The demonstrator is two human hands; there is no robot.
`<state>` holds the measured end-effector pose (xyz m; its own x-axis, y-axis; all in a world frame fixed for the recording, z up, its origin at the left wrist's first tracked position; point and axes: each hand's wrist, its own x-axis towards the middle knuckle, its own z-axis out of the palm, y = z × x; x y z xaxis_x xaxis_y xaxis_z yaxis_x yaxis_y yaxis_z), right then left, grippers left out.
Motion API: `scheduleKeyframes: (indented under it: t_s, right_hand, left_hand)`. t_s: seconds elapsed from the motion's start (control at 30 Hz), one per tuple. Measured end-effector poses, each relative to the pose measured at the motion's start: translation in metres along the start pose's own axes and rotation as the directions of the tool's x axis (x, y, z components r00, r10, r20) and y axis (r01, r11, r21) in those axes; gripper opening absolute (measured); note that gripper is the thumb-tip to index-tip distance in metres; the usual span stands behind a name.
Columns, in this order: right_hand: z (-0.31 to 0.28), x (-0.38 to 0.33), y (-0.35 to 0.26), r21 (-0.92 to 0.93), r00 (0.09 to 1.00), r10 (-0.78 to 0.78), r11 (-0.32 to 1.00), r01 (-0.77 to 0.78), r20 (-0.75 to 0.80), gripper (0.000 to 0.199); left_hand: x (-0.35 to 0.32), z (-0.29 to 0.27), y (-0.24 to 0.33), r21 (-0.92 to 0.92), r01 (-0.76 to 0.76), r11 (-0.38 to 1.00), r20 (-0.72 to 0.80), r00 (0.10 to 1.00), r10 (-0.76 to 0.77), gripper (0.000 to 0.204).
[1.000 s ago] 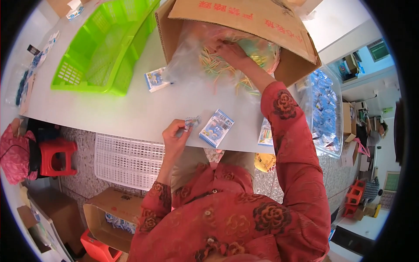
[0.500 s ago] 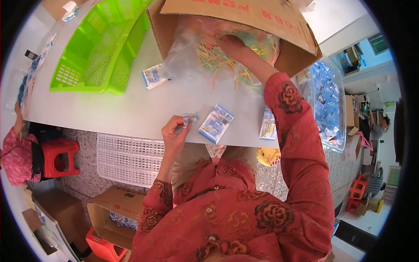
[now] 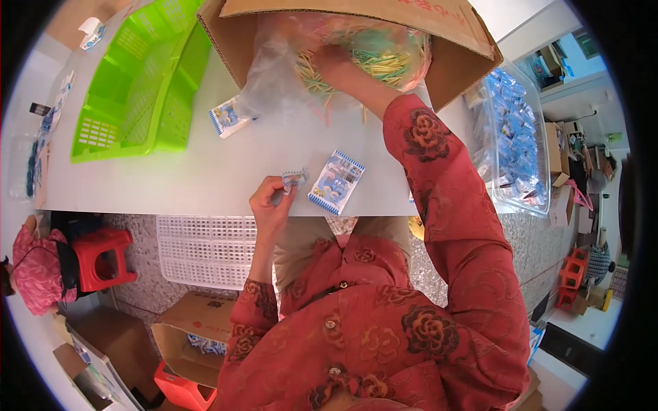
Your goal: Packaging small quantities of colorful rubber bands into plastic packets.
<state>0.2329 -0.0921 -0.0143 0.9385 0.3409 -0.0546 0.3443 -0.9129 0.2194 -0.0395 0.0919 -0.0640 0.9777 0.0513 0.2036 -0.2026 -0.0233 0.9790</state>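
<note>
My left hand (image 3: 271, 200) rests at the near edge of the white table (image 3: 205, 171), pinching a small blue and white trinket (image 3: 295, 179). A blue and white printed packet (image 3: 336, 181) lies flat just to the right of it. My right hand (image 3: 329, 58) reaches forward into a clear plastic bag (image 3: 274, 75) of thin coloured sticks (image 3: 377, 61) inside a tipped cardboard box (image 3: 452, 55); its fingers are buried among the sticks, so I cannot tell if they grip any. A second printed packet (image 3: 225, 118) lies by the bag's mouth.
A bright green plastic basket (image 3: 130, 96) stands at the left of the table. A clear bin of blue packets (image 3: 514, 137) stands to the right. A white lattice crate (image 3: 205, 250) and open cardboard boxes (image 3: 192, 335) are below the table. A red stool (image 3: 103, 257) stands at the left.
My right hand has pushed deeper into the bag of sticks. My left hand has stayed at the table edge with the trinket.
</note>
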Motion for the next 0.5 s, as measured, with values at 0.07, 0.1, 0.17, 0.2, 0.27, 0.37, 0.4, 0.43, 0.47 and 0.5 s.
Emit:
scheduleKeyframes:
  t_s: [0.07,0.1,0.17,0.2,0.27,0.37,0.4,0.43,0.47,0.5]
  right_hand:
    - [-0.01,-0.004,0.0,-0.007,0.999,-0.023,1.0,0.023,0.028,0.022]
    - [-0.019,-0.01,0.002,-0.006,0.998,-0.053,0.999,0.053,0.025,0.023]
    - [-0.024,-0.019,0.011,-0.005,0.997,-0.077,0.997,0.077,0.021,0.026]
    - [-0.022,-0.019,0.02,0.059,0.997,-0.067,0.996,0.069,-0.037,0.03]
    - [-0.021,-0.018,0.03,0.124,0.994,-0.054,0.99,0.066,-0.097,0.034]
    - [-0.022,-0.02,0.036,0.179,0.998,-0.026,0.983,0.034,-0.048,0.038]
    - [-0.02,-0.022,0.038,0.221,0.992,-0.049,0.972,0.073,-0.112,0.031]
    - [-0.018,-0.025,0.04,0.26,0.982,-0.069,0.959,0.114,-0.177,0.024]
    - [-0.013,-0.025,0.045,0.26,0.982,-0.062,0.96,0.108,-0.178,0.024]
    - [-0.01,-0.024,0.052,0.279,0.982,-0.064,0.954,0.112,-0.177,0.022]
  left_hand:
    - [-0.001,0.0,-0.001,-0.008,0.011,1.0,-0.003,1.0,-0.011,0.011]
    - [-0.002,-0.002,0.0,-0.004,0.014,1.0,-0.012,1.0,-0.014,0.011]
    - [0.0,-0.001,0.003,0.008,0.0,1.0,0.005,1.0,0.0,0.011]
    - [0.0,0.0,0.004,0.006,-0.002,1.0,0.011,1.0,0.002,0.011]
    - [0.001,0.001,0.005,-0.021,0.018,1.0,0.013,1.0,-0.017,0.01]
    - [0.0,-0.002,0.002,-0.013,0.012,1.0,-0.002,1.0,-0.012,0.012]
    - [0.001,-0.002,0.002,-0.012,0.01,1.0,-0.002,1.0,-0.01,0.012]
    - [0.001,-0.001,0.003,-0.031,0.015,0.999,0.001,1.0,-0.015,0.011]
    - [0.001,0.0,0.004,-0.052,0.021,0.998,0.01,1.0,-0.02,0.011]
    - [0.001,0.001,0.003,-0.053,0.018,0.998,0.017,1.0,-0.017,0.011]
